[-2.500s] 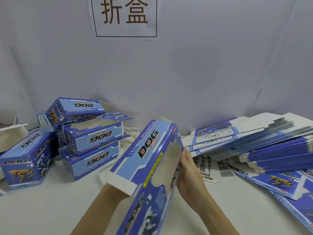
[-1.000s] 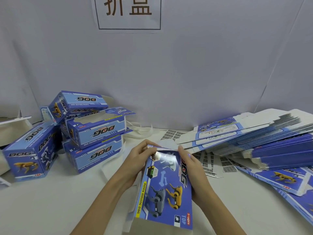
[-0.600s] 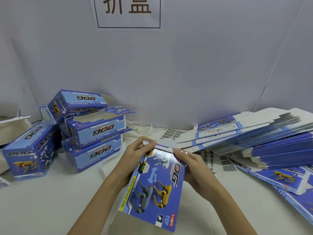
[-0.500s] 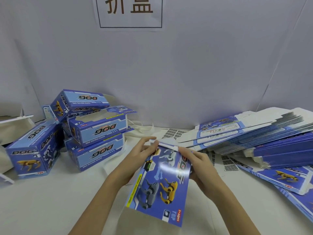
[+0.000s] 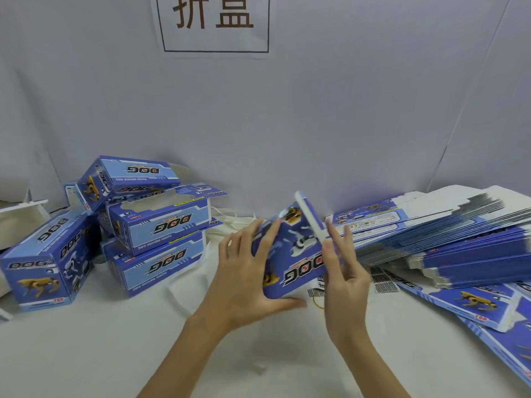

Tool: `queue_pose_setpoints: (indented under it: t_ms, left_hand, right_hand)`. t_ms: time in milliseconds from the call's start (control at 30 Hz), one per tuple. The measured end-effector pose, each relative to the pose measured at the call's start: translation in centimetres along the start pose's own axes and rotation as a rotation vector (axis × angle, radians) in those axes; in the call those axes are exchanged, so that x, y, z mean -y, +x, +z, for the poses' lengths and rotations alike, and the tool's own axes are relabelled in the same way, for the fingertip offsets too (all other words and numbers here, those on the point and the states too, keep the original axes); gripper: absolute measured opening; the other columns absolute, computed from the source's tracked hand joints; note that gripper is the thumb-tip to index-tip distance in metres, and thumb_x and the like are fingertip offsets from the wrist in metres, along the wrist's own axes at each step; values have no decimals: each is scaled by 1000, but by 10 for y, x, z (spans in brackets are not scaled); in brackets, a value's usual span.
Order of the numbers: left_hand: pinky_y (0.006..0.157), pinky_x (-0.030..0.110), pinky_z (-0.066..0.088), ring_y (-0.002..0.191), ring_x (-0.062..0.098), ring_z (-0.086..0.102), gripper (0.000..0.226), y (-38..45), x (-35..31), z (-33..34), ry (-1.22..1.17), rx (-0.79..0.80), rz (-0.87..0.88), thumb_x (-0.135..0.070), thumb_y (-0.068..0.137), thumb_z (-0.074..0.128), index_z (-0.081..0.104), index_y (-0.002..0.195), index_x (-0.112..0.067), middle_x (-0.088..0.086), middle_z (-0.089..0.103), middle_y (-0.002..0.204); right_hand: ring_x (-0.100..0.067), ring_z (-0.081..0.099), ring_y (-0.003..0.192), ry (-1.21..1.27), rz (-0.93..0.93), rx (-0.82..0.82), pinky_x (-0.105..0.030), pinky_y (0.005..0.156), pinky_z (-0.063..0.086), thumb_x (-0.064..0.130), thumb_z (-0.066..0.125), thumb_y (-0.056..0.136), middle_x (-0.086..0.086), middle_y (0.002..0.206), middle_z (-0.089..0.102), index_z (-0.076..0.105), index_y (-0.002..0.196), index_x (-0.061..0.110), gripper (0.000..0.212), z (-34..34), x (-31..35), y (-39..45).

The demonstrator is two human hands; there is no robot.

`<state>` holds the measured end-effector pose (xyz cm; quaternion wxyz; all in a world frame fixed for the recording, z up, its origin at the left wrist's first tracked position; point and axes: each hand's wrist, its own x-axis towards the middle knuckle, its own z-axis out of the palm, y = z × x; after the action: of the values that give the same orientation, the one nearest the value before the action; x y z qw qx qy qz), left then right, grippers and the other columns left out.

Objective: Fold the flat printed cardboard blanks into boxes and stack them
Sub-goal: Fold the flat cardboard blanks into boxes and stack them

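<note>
A blue printed "DOG" box (image 5: 296,254) is held tilted over the white table, blurred by motion, with a white flap (image 5: 311,218) sticking up at its far right corner. My left hand (image 5: 244,277) lies with spread, straight fingers against the box's left end, thumb under its near edge. My right hand (image 5: 344,271) presses straight fingers against the right end by the flap. Folded boxes (image 5: 161,225) are stacked at the left, one (image 5: 126,173) on top and one (image 5: 46,265) standing apart. A pile of flat blanks (image 5: 445,234) lies to the right.
Loose flat blanks (image 5: 474,300) spread over the right front of the table. Barcode sheets (image 5: 383,284) lie beneath the pile's edge. A white cardboard piece (image 5: 20,214) sits at the far left. A paper sign (image 5: 215,21) hangs on the grey backdrop behind.
The box has swung from lengthwise toward me to crosswise between my hands and lifted farther away. Both hands have shifted from its far end to its left and right ends.
</note>
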<state>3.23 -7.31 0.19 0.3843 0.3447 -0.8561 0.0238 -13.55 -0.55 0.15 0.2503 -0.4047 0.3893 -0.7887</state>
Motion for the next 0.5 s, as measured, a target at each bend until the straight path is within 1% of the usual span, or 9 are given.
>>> queue_pose_setpoints:
  t_ms: [67, 100, 167, 233, 300, 333, 400, 433, 500]
  left_hand:
    - [121, 41, 27, 149, 22, 28, 120, -1, 1, 5, -15, -29, -28, -83, 75, 67, 7, 166, -32, 0, 26, 162]
    - [120, 40, 28, 148, 21, 29, 120, -1, 5, 5, -19, -19, -36, -80, 73, 69, 7, 166, -34, -1, 26, 161]
    - [118, 39, 27, 144, 21, 28, 121, -1, 18, 2, 2, 19, -12, -83, 70, 66, 6, 165, -39, -1, 25, 158]
    - [117, 42, 29, 144, 22, 26, 119, -1, 31, -3, 49, 46, 42, -85, 70, 64, 6, 165, -42, 0, 24, 157]
    - [119, 48, 32, 147, 24, 25, 118, -1, 39, -6, 68, 65, 93, -84, 70, 66, 8, 165, -42, 1, 24, 159]
    - [120, 49, 33, 148, 24, 24, 118, -1, 41, -6, 62, 74, 114, -82, 71, 67, 8, 165, -42, 1, 24, 159]
    - [122, 50, 31, 151, 23, 20, 119, -1, 39, -4, 43, 98, 140, -78, 71, 71, 8, 165, -42, 1, 22, 160]
    - [124, 51, 29, 153, 23, 17, 119, -2, 37, -4, 48, 112, 145, -78, 72, 71, 8, 165, -41, 1, 21, 161]
    - [125, 55, 22, 156, 24, 13, 118, -3, 29, -2, 91, 121, 141, -83, 73, 66, 7, 165, -39, 4, 20, 163]
  right_hand:
    - [-14, 59, 138, -22, 21, 87, -40, 98, 60, 41, 68, 99, 10, 159, 51, 68, 138, 43, 39, 5, -4, -6]
    - [-17, 61, 135, -39, 25, 124, -38, 96, 61, 40, 66, 100, 8, 151, 59, 66, 140, 44, 40, 5, -4, -7]
    - [-19, 67, 125, -48, 84, 182, -34, 87, 63, 37, 67, 99, 7, 135, 67, 64, 141, 47, 43, 3, -1, -3]
    - [-15, 70, 117, -98, 140, 278, -30, 78, 63, 33, 70, 98, -4, 132, 64, 60, 144, 47, 49, -2, 5, 4]
    - [-15, 70, 116, -152, 168, 354, -29, 75, 63, 34, 69, 99, -12, 130, 58, 54, 148, 47, 53, -6, 9, 9]
    - [-16, 71, 116, -139, 184, 366, -29, 75, 63, 36, 67, 101, -10, 129, 60, 52, 150, 49, 52, -6, 10, 10]
    - [-15, 72, 116, -122, 197, 381, -31, 77, 64, 40, 56, 100, 4, 128, 67, 47, 152, 53, 54, -4, 10, 9]
    - [-15, 72, 118, -133, 194, 386, -34, 80, 65, 42, 53, 100, 11, 132, 67, 44, 153, 55, 55, -4, 8, 8]
    - [-14, 70, 122, -171, 175, 377, -43, 88, 65, 42, 50, 103, 9, 145, 58, 39, 154, 57, 54, -3, 5, 7]
